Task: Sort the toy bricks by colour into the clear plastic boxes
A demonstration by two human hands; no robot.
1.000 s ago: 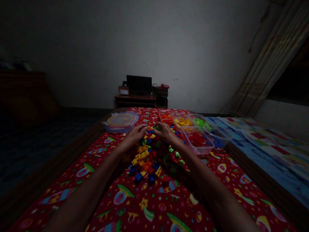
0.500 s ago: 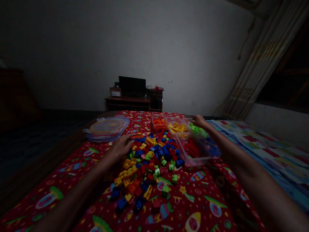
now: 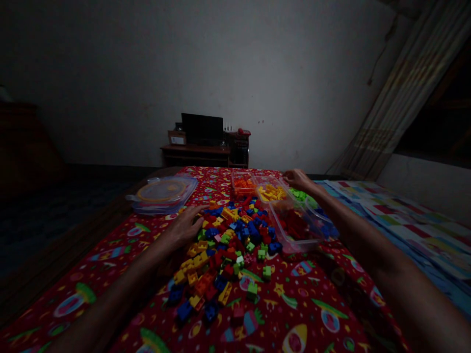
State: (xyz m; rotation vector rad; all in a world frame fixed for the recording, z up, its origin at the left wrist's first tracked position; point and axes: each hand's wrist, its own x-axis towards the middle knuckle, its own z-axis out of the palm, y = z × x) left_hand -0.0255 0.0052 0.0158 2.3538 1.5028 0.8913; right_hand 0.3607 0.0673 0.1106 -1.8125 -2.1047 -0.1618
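A heap of mixed toy building bricks in yellow, blue, red, green and orange lies on the red patterned cloth. At its left side rests my left hand, open, thumb apart from the fingers, fingertips against the outer bricks. My right hand is at the far edge of the clear boxes, just above the green bricks. Its fingers are bent together; whether something small is between them is hidden. Yellow bricks, orange bricks, red bricks and blue bricks sit sorted in neighbouring compartments.
Stacked clear lids lie at the left of the red cloth. A bed with a patchwork cover adjoins on the right. Against the back wall stands a desk with a monitor.
My right hand has shifted a little left and away from me, along the back of the boxes. My left hand stays beside the heap, nearly still. The view has turned slightly.
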